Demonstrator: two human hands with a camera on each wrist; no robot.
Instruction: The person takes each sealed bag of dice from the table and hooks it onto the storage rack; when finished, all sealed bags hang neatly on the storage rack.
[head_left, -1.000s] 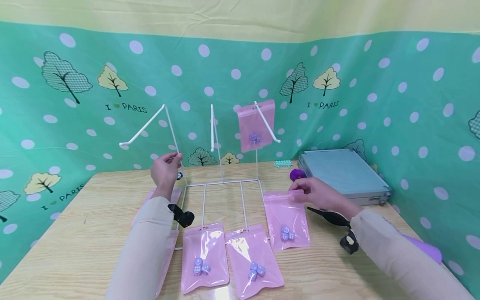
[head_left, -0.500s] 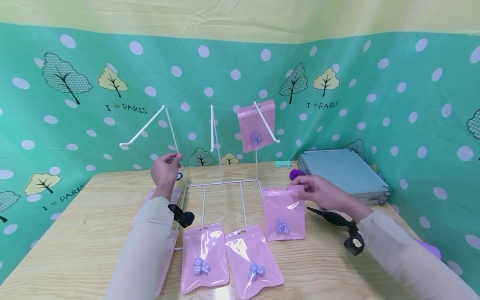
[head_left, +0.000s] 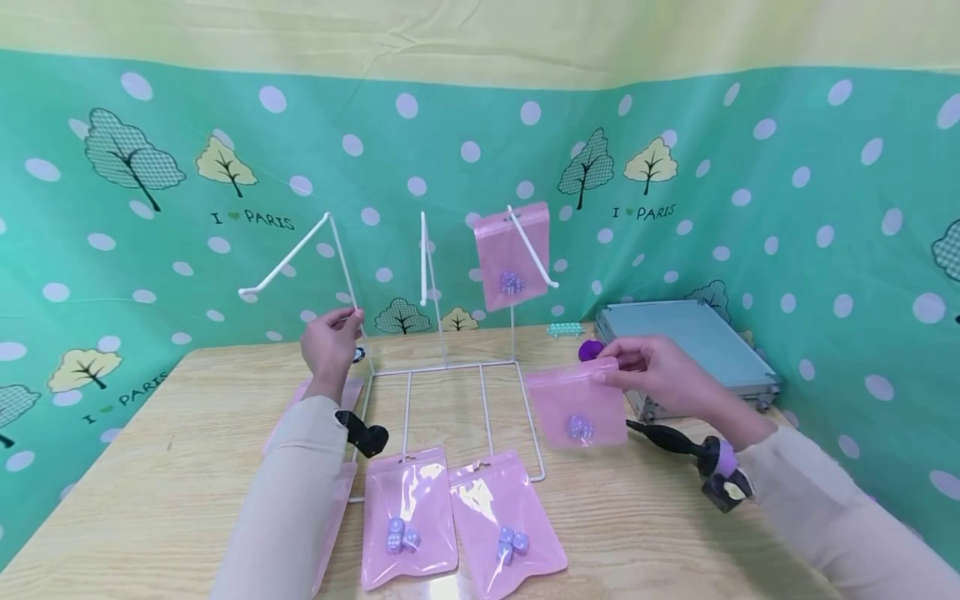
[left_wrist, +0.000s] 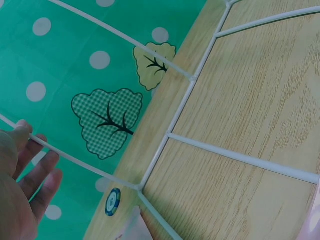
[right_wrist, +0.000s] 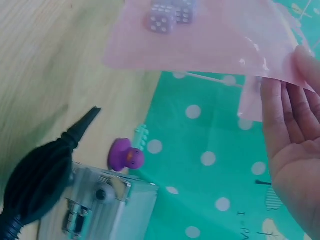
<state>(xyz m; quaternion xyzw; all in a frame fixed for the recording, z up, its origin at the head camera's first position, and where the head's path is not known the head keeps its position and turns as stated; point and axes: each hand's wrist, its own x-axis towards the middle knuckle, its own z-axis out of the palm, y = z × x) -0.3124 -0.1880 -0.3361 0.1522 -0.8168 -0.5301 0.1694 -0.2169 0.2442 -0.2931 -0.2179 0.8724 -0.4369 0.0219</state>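
Note:
My left hand [head_left: 332,340] pinches the left upright wire [left_wrist: 82,162] of a white wire display rack [head_left: 420,367] with three upper hooks. My right hand [head_left: 660,377] holds a pink zip bag [head_left: 551,392] by its top right corner, thumb in front. Spotted dice [right_wrist: 162,19] sit low in this bag, which hangs above the table, right of the rack's base. Another pink bag [head_left: 495,246] with dice hangs on the rack's right hook. The middle hook [head_left: 423,258] and left hook [head_left: 288,257] carry nothing.
A left front bag [head_left: 411,492] and a right front bag [head_left: 487,500] lie at the rack's front; more pink bags are partly hidden by my left sleeve. Right stand a grey-blue case [head_left: 690,342], a purple duck [right_wrist: 120,155] and a black air blower [right_wrist: 40,175]. A chip [left_wrist: 113,202] lies behind the rack.
My right hand has lifted the pink bag off the rack's front right corner, raising it and shifting slightly right; its bottom swings up. My left hand keeps its place on the wire.

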